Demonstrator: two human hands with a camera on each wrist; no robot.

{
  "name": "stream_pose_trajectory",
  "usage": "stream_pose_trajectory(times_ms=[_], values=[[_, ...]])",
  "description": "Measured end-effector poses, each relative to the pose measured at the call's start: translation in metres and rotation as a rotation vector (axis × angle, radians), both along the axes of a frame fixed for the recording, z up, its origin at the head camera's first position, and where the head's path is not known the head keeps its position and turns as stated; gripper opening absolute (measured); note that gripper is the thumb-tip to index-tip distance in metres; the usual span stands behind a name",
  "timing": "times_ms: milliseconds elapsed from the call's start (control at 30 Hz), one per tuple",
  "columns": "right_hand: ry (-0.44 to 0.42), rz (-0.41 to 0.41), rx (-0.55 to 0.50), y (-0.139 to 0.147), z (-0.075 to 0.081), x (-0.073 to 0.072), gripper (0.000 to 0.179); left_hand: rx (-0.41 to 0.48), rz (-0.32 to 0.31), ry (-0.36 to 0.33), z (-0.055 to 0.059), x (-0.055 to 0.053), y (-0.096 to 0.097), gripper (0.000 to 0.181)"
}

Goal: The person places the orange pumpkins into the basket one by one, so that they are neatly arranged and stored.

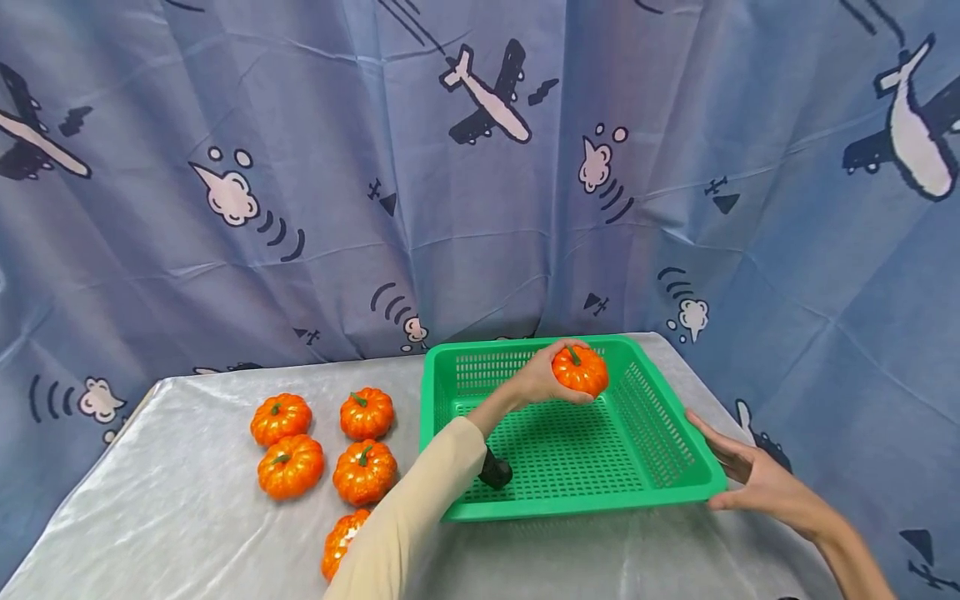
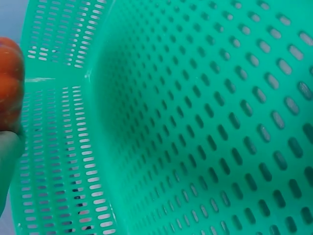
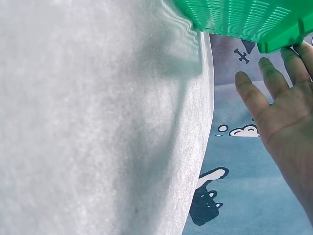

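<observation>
My left hand (image 1: 546, 377) grips a small orange pumpkin (image 1: 581, 371) with a green stem, held above the far part of a green plastic basket (image 1: 555, 506). In the left wrist view, part of the pumpkin (image 2: 10, 83) shows at the left edge, with a fingertip under it and the basket's slotted floor (image 2: 195, 112) filling the rest. My right hand (image 1: 765, 483) is at the basket's right front corner, its fingers extended along the outer side. The right wrist view shows the fingertips of that hand (image 3: 288, 98) at the basket's rim (image 3: 281, 45).
Several more orange pumpkins (image 1: 291, 467) lie on the white-covered table (image 1: 187, 508) left of the basket; the sleeve partly covers the nearest one (image 1: 341, 537). A blue curtain (image 1: 337, 167) with airplane prints hangs behind and to the right, beside the table's edge.
</observation>
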State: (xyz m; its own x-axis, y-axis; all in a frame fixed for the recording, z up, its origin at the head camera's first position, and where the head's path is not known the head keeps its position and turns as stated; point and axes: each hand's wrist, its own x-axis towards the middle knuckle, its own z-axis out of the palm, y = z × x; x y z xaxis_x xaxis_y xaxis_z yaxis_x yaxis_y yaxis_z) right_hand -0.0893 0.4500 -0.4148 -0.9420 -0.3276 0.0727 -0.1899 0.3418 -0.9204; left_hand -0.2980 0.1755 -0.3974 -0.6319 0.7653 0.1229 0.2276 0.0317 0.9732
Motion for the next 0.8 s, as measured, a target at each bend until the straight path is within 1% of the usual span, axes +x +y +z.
stream_pose_trajectory(times_ms=[233,300,500,633,800], values=[[-0.029,-0.032,0.008,-0.001,-0.002,0.001,0.094,-0.060,0.014,0.035,-0.009,0.000,0.001,0.070],[-0.025,-0.036,0.011,-0.001,-0.002,0.001,0.094,-0.076,0.018,0.047,-0.012,0.000,0.002,0.070],[0.010,-0.006,0.001,0.000,-0.002,0.001,0.095,-0.117,0.023,0.087,-0.019,-0.001,0.006,0.070],[0.022,-0.013,0.013,0.000,-0.002,0.000,0.096,-0.150,0.032,0.120,-0.024,-0.002,0.007,0.072],[0.029,-0.011,0.024,0.000,0.000,0.001,0.096,-0.180,0.049,0.123,-0.030,-0.004,0.010,0.074]])
